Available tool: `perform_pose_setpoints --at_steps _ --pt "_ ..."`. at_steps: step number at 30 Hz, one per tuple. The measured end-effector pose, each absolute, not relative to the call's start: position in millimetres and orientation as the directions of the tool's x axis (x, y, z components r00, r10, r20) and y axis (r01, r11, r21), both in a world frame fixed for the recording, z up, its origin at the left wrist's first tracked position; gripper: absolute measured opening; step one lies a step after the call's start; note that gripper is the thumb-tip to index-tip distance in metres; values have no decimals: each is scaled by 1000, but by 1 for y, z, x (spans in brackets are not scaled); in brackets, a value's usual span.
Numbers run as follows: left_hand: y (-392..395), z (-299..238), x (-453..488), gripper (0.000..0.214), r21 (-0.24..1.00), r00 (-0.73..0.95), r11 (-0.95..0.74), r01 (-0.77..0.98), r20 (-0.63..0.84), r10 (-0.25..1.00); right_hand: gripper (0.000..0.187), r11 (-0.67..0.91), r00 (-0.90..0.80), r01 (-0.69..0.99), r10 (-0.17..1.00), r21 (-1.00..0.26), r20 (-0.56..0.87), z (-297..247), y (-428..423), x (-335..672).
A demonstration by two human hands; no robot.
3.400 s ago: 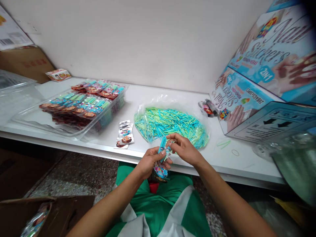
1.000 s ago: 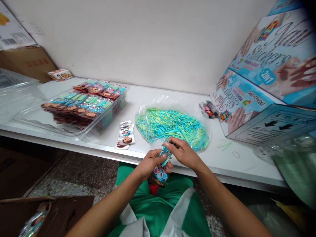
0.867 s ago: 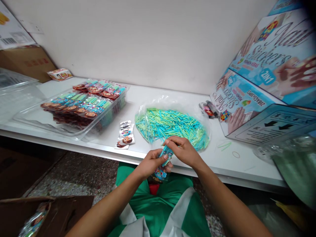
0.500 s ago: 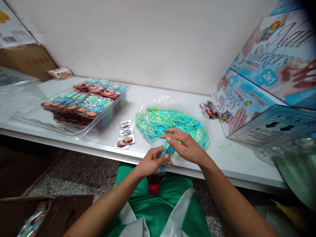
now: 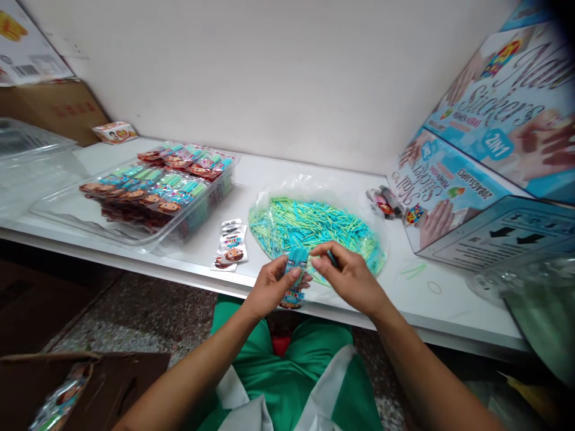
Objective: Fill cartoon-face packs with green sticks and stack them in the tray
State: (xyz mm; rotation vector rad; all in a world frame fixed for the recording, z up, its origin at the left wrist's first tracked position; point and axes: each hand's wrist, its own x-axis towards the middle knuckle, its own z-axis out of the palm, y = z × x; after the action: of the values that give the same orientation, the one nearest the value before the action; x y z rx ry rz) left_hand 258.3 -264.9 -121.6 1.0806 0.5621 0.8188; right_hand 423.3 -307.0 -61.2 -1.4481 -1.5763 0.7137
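My left hand (image 5: 272, 287) is closed around a small printed plastic packet (image 5: 293, 294) with a cartoon face at its lower end. Pale blue sticks show at the packet's upper end, above my thumb. Just right of it, my right hand (image 5: 350, 276) is curled, thumb and fingers drawn together; a bit of teal shows between them, too small to name surely. Behind both hands lies a clear plastic bag (image 5: 376, 230) spread open, full of thin green and blue sticks (image 5: 314, 221).
A clear tray (image 5: 148, 240) holding stacked filled packets (image 5: 148, 185) stands left. Flat printed wrappers (image 5: 231, 245) lie beside it. Blue printed boxes (image 5: 467, 173) are stacked right, near loose green sticks (image 5: 413, 271) and a rubber band (image 5: 433, 288). An open carton (image 5: 121, 383) is at lower left.
My right hand has moved slightly right and down from over the packet, and its stretched fingers have curled in. The packet in my left hand now stands more upright.
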Motion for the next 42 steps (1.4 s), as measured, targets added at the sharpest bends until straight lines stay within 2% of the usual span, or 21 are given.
perform_pose_setpoints --at_steps 5,10,17,24,28,32,37,40,42 --pt "-264 -121 257 34 928 575 208 -308 8 818 19 124 61 489 983 -863 176 -74 -310 418" --pt "-264 -119 254 31 944 569 143 -297 55 821 16 228 -4 513 965 -827 263 -69 -310 417" --pt "-261 -118 249 47 943 609 116 -311 105 786 12 298 25 490 934 -819 355 -64 -312 421" --pt "-259 -130 251 42 941 608 113 -320 113 785 7 375 86 416 891 -829 446 -55 -309 428" --pt "-259 -128 250 30 939 613 114 -324 117 781 6 372 26 424 906 -826 422 -56 -304 426" --pt "-260 -129 250 19 942 600 114 -317 106 793 8 344 56 401 916 -849 398 -58 -302 423" --pt "-249 -120 237 23 964 459 3 -265 123 880 16 236 138 382 942 -894 307 -58 -302 426" --pt "-220 -98 205 40 970 253 -131 -204 181 950 17 198 197 375 938 -906 286 -63 -303 433" --pt "-191 -76 173 51 960 127 -261 -104 273 954 18 176 215 374 938 -910 270 -67 -304 437"
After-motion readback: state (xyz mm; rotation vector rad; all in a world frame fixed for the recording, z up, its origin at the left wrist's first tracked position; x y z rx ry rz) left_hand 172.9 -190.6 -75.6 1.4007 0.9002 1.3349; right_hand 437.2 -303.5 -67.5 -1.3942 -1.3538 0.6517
